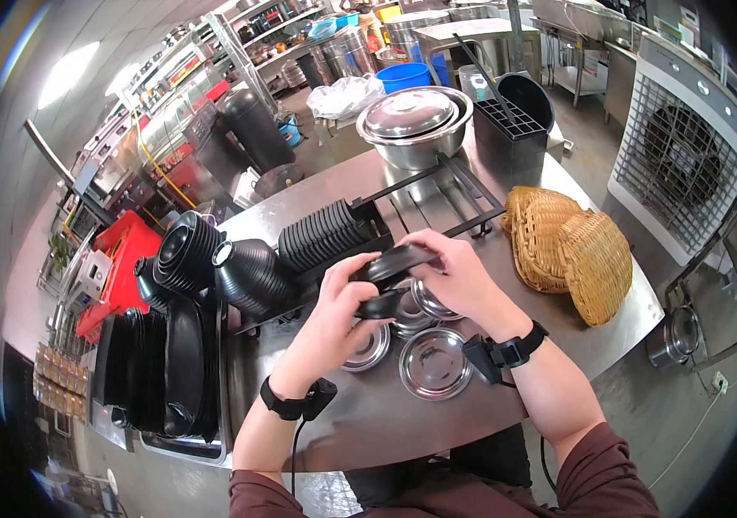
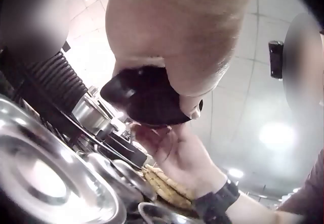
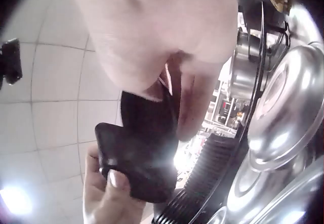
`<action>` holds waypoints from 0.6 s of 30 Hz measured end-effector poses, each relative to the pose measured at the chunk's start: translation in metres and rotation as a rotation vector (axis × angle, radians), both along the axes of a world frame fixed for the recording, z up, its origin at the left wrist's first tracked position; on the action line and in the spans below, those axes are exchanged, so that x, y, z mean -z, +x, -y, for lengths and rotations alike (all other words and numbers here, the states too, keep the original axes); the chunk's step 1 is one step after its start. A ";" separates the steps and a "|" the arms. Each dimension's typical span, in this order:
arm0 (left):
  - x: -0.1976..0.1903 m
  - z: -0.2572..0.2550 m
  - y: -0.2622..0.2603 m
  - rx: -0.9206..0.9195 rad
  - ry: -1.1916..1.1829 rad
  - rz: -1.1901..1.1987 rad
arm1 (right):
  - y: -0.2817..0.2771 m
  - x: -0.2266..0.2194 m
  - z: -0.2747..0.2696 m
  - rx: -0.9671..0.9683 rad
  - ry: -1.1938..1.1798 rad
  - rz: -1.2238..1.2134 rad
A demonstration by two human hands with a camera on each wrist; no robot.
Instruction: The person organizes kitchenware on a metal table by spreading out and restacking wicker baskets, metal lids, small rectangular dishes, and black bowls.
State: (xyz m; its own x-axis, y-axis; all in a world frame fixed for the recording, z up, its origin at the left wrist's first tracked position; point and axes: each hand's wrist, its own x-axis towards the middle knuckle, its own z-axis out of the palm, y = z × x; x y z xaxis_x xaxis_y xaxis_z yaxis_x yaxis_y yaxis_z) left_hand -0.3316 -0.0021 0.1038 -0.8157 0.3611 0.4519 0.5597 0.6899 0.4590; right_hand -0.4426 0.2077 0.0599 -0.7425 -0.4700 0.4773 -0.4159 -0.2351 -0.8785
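While in open air above steel dishes (image 1: 436, 367), left hand (image 1: 336, 306) and right hand (image 1: 465, 274) with edge grip on black dishes (image 1: 399, 262).

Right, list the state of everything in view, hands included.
Left hand: curled round black dishware
Right hand: also gripping black dishware
Black dishware: held up off the table
Round steel dishes: lying on the table
Large steel pot: lid on top
Woven baskets: overlapping
Black bowls: nested, tilted

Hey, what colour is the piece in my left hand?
Black; the piece in your left hand shows best in the right wrist view.
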 end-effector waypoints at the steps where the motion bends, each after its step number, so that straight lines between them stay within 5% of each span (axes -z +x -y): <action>1: 0.003 -0.002 0.002 -0.016 -0.093 -0.091 | 0.002 -0.002 0.000 -0.038 -0.032 0.132; 6: 0.004 -0.001 0.019 -0.042 -0.255 -0.273 | 0.014 -0.029 -0.006 -0.003 -0.201 0.589; 10: 0.013 -0.002 0.026 0.114 -0.423 -0.535 | 0.010 -0.024 -0.013 -0.397 0.255 0.568; 13: 0.016 -0.018 0.028 0.269 -0.561 -0.631 | 0.017 -0.010 -0.005 -0.643 0.174 0.494; 15: 0.007 -0.034 0.047 0.236 -0.344 -0.293 | 0.018 -0.020 -0.009 -0.681 0.333 0.490; 16: 0.014 -0.025 0.041 0.282 -0.507 -0.500 | 0.022 -0.025 -0.012 -0.683 0.301 0.479; 18: 0.008 -0.025 0.048 0.162 -0.647 -0.511 | 0.027 -0.033 -0.018 -0.730 0.238 0.524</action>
State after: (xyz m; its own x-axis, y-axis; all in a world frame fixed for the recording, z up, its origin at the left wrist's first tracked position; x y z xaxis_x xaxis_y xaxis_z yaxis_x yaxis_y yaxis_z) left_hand -0.2839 0.0224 0.0956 -0.4829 0.7713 0.4147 0.7061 0.6230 -0.3365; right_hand -0.4153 0.2256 0.0928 -0.3181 -0.9480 -0.0047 0.2280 -0.0717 -0.9710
